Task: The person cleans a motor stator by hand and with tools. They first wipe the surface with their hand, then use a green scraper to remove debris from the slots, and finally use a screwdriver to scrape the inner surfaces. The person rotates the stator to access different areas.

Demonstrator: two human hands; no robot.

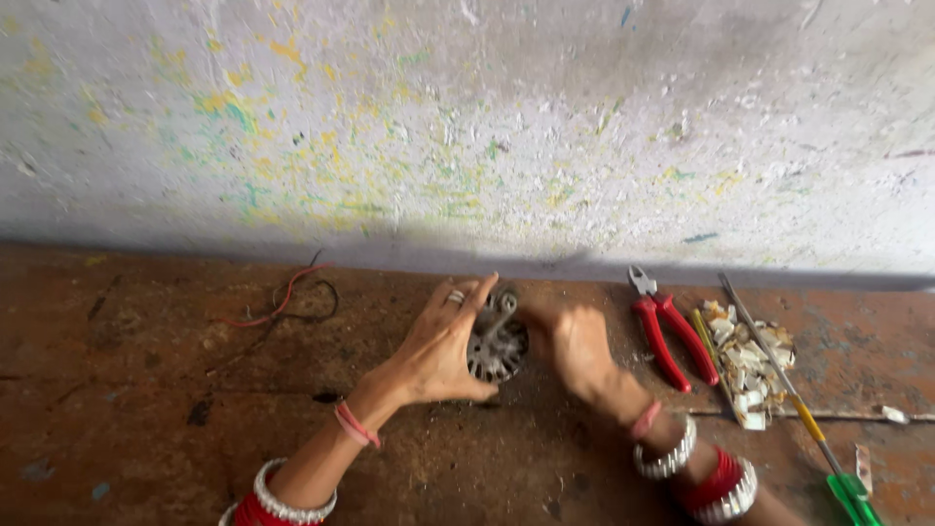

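A round grey metal motor part [497, 346] with a slotted rim and a short shaft lies on the brown floor near the wall. My left hand [440, 343] cups its left side, fingers spread over the top, a ring on one finger. My right hand [575, 349] presses against its right side with the fingers curled around the rim. Both wrists carry red and silver bangles.
Red-handled pliers [667, 331] lie just right of my right hand. Beside them sit a heap of white scraps [750, 365] and a long screwdriver with a green handle [799, 404]. Loose red and black wires [282, 302] lie to the left. A paint-spattered wall [467, 127] rises behind.
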